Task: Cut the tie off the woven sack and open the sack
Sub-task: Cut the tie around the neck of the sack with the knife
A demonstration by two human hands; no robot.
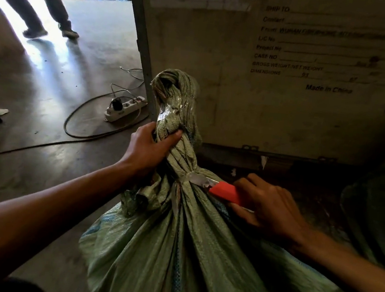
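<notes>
Left hand (146,151) clenched around sack (176,240) neck above tape tie (195,178); right hand (268,207) gripping red cutter (226,191) against it.

The woven sack (174,252) is pale green with a criss-cross weave and some blue stripes. The tape tie (197,178) around its neck is shiny and silvery. The cutter (227,191) is bright red-orange. The power strip (125,109) is white with a black plug. The crate (276,95) is dull tan with dark printed letters.
</notes>
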